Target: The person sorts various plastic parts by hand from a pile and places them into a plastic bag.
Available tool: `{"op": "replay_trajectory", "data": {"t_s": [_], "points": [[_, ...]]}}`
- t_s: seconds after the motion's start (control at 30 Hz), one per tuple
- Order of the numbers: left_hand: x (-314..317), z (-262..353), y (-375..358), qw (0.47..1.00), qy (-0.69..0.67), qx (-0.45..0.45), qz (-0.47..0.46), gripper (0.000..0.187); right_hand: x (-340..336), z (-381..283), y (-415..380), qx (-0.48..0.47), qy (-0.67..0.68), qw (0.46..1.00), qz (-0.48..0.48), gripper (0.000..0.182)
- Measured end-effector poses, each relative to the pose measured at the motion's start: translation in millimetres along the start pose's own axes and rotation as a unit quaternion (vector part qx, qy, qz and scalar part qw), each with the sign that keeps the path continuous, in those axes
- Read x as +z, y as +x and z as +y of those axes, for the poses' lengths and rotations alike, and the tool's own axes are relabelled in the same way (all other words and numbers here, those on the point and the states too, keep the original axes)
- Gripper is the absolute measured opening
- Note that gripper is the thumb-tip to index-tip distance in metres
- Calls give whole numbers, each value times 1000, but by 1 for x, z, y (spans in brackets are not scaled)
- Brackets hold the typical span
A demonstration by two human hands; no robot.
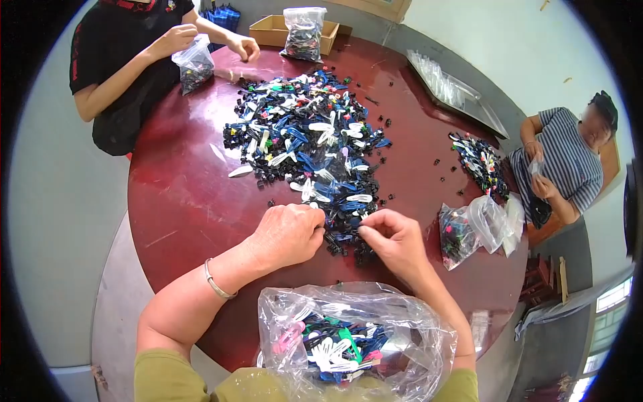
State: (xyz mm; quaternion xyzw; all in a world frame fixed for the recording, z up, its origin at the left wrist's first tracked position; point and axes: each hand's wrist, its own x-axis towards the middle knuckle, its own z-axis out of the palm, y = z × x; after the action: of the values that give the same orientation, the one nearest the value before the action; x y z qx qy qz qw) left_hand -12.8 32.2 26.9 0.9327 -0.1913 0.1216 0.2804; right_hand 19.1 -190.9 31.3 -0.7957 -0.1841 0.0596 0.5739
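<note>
The big pile of hair clips (311,137) spreads over the middle of the round red table (181,201), a mix of blue, black and white pieces, and everything else sits around it. At the pile's near edge the left hand (288,234) rests knuckles up, fingers curled down on the loose clips; whether it grips any I cannot tell. Just beside it, the right hand (395,238) has thumb and fingertips pinched together on what looks like a small dark clip, too small to make out clearly. Nearer than the pile, against the person's body, an open clear bag (351,331) holds sorted clips in white, green, pink and blue. To the right of the pile lie a smaller heap of clips (479,161) and a few filled little bags (472,231), in front of a seated person in a striped shirt. Beyond the pile, another person in black holds a small bag (194,63) with both hands, and a cardboard box (274,30) with a full bag standing in it sits at the far rim. As I judge it, the pinched clip could slip from so light a hold and drop back among the loose ones, and the soft bag mouth could sag shut or tip, spilling clips toward the table edge.
</note>
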Motion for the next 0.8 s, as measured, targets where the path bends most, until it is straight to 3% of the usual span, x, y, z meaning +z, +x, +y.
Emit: {"op": "replay_trajectory", "data": {"t_s": [0.13, 0.23, 0.3, 0.4, 0.53, 0.6, 0.63, 0.7, 0.8], "points": [[4, -3, 0, 999, -13, 20, 27, 7, -22, -44, -11, 65, 101, 993, 5, 9], [6, -1, -1, 999, -21, 20, 37, 6, -40, -88, -40, -107, 42, 993, -14, 12], [4, 1, 1, 999, -23, 15, 33, 6, -49, -115, -55, -252, -24, 963, -88, 13], [4, 3, 1, 996, -60, 28, 59, 5, -52, -138, -68, -292, -40, 929, -222, 14], [-1, 11, 2, 995, -95, -5, 35, 9, -51, -127, -65, -257, -84, 961, -52, 19], [-1, 10, 4, 995, -96, -17, 24, 8, -48, -103, -42, -194, -145, 970, 34, 14], [-1, 9, 4, 993, -114, -26, 15, 9, -49, -93, -32, -126, -163, 978, 16, 12], [1, 5, 4, 988, -148, -45, -4, 10, -46, -54, -16, -77, -156, 985, -15, 15], [5, 2, 5, 975, -219, -28, 0, 10, -27, -26, -8, -58, -169, 981, -77, 25]]}}
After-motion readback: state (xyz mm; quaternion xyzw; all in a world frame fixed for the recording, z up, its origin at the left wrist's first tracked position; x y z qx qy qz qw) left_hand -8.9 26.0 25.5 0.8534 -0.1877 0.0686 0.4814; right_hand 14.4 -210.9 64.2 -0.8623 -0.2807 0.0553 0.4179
